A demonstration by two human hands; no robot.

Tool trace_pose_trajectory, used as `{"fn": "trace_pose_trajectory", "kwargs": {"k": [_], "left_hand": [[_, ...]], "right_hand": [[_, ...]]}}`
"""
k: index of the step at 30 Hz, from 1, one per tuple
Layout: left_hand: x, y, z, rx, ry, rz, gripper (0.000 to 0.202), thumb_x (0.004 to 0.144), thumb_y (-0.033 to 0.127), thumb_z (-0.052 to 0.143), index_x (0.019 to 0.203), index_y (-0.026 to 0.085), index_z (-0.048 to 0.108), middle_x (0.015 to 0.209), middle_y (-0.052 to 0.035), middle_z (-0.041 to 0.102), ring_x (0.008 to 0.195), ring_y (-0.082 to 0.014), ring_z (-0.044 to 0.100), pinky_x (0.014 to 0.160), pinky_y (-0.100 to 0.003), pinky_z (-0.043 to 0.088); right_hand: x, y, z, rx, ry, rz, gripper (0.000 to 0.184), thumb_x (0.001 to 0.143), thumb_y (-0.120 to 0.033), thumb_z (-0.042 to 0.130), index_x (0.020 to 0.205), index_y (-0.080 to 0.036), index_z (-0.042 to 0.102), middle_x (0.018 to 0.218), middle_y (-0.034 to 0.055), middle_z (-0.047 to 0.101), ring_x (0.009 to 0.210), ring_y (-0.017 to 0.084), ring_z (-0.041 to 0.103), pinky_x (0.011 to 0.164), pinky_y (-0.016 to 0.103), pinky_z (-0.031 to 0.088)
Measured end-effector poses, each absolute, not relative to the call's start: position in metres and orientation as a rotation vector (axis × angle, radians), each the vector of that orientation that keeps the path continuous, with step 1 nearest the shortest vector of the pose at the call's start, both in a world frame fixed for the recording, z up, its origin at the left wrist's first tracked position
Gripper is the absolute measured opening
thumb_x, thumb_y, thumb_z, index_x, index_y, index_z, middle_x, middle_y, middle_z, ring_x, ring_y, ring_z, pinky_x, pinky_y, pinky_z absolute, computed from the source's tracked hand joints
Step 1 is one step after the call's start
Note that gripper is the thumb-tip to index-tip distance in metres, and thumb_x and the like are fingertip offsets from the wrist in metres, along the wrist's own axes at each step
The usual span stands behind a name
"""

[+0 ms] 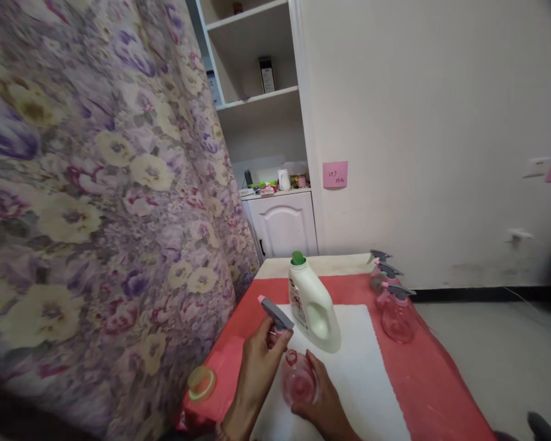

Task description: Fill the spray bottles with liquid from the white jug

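My left hand (261, 349) is closed around a grey and pink spray nozzle (278, 315), held up off the bottle. My right hand (324, 395) grips a clear pink spray bottle (298, 383) by its side; its round neck is uncovered and faces up toward me. The nozzle sits just above and left of that neck, apart from it. Right behind the hands stands a pale green jug (313, 306) with a handle and a green spout in its uncapped mouth. A white sheet (362, 380) lies beneath the bottle and the jug.
Several spray bottles (398, 318) with grey nozzles stand along the table's right edge. A round greenish-yellow cap (201, 383) rests at the left on the red tablecloth (427, 386). A floral curtain (119, 214) hangs close on the left. Beyond the table is a white cabinet (284, 223) with shelves.
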State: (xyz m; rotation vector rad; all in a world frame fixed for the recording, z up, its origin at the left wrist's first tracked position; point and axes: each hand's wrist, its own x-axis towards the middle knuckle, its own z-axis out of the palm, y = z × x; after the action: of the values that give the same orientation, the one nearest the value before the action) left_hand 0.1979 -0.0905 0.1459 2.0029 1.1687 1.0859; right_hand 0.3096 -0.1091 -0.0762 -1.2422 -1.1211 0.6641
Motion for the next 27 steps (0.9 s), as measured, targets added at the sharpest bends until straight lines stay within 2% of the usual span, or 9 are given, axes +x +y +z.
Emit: {"fn": "trace_pose_trajectory", "kwargs": {"k": [3,9,13,17,21,27], "left_hand": [[0.201,-0.088,0.119,1.951,1.140,1.051,0.021,0.083,0.037,0.059,0.092,0.019,0.064,0.067,0.0017,0.068,0.065,-0.0191,0.065,0.063,-0.026,0.046],[0.200,-0.089,0.078,1.951,1.225,1.108,0.021,0.079,0.034,0.062,0.093,0.018,0.066,0.081,-0.0021,0.069,0.075,-0.0211,0.062,0.070,-0.029,0.047],[0.198,-0.088,0.069,1.965,1.218,1.103,0.020,0.078,0.034,0.063,0.089,0.018,0.067,0.086,-0.0049,0.068,0.078,-0.0223,0.063,0.071,-0.031,0.048],[0.195,-0.086,0.060,1.946,1.221,1.093,0.020,0.079,0.036,0.062,0.088,0.019,0.066,0.087,-0.0053,0.069,0.079,-0.0221,0.063,0.071,-0.032,0.049],[0.193,-0.084,0.053,1.908,1.196,1.114,0.021,0.077,0.034,0.064,0.090,0.019,0.068,0.092,-0.0067,0.071,0.085,-0.0238,0.065,0.075,-0.033,0.050],[0.196,-0.087,0.060,1.948,1.220,1.096,0.017,0.076,0.031,0.065,0.086,0.019,0.067,0.086,-0.0054,0.069,0.081,-0.0231,0.064,0.073,-0.033,0.050]], "right_hand": [[0.310,-0.110,-0.076,-1.248,-1.126,0.697,0.102,0.044,-0.013,0.077,0.139,-0.019,0.041,0.138,0.0129,0.054,0.128,0.035,0.050,0.109,0.045,0.040],[0.317,-0.119,-0.071,-1.222,-1.181,0.698,0.094,0.052,-0.016,0.079,0.139,-0.019,0.042,0.140,0.0122,0.053,0.131,0.032,0.048,0.112,0.042,0.036],[0.317,-0.118,-0.072,-1.204,-1.190,0.686,0.095,0.053,-0.021,0.081,0.139,-0.020,0.041,0.140,0.0126,0.053,0.130,0.033,0.049,0.111,0.044,0.038],[0.316,-0.118,-0.069,-1.206,-1.199,0.669,0.094,0.054,-0.028,0.082,0.139,-0.017,0.042,0.139,0.0156,0.054,0.129,0.035,0.050,0.111,0.047,0.038],[0.316,-0.117,-0.068,-1.234,-1.196,0.653,0.095,0.052,-0.027,0.083,0.138,-0.016,0.043,0.138,0.0157,0.055,0.129,0.035,0.050,0.110,0.046,0.040],[0.315,-0.115,-0.077,-1.199,-1.207,0.634,0.096,0.053,-0.030,0.084,0.139,-0.017,0.042,0.139,0.0150,0.054,0.129,0.035,0.051,0.111,0.044,0.040]]}}
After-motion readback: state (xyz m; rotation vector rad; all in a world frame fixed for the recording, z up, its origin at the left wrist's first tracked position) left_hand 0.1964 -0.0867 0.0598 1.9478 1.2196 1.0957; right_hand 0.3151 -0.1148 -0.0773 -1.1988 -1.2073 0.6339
